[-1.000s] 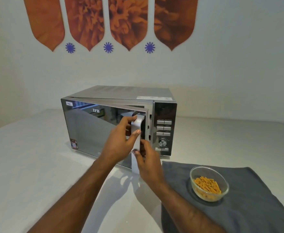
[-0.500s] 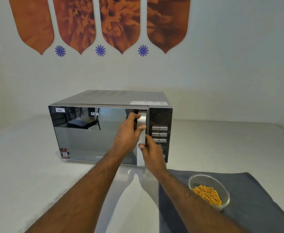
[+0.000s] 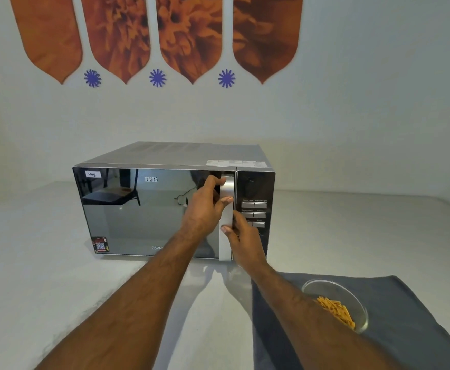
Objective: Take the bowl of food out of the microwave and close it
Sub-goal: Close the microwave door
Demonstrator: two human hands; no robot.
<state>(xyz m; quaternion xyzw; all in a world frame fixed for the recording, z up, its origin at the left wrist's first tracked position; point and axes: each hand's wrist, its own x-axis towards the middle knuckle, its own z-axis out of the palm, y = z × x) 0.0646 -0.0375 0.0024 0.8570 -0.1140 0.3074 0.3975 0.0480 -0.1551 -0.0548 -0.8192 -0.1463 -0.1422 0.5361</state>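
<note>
The microwave point(image 3: 149, 209) stands on the white table with its mirrored door flush against the body. My left hand point(image 3: 205, 206) wraps around the upper part of the silver door handle point(image 3: 226, 241). My right hand point(image 3: 245, 239) holds the same handle lower down, with its fingers on the handle's right edge. A glass bowl point(image 3: 351, 295) with orange pasta pieces sits on a dark grey cloth point(image 3: 410, 316) at the lower right, partly hidden by my right forearm.
The control panel point(image 3: 255, 198) with buttons sits right of the handle. The white table point(image 3: 45, 276) stretches left and in front of the microwave. A wall with orange leaf-shaped decor rises behind.
The door swung from partly open to flush with the microwave body. Both hands stayed on the handle and went with it. The camera view came closer.
</note>
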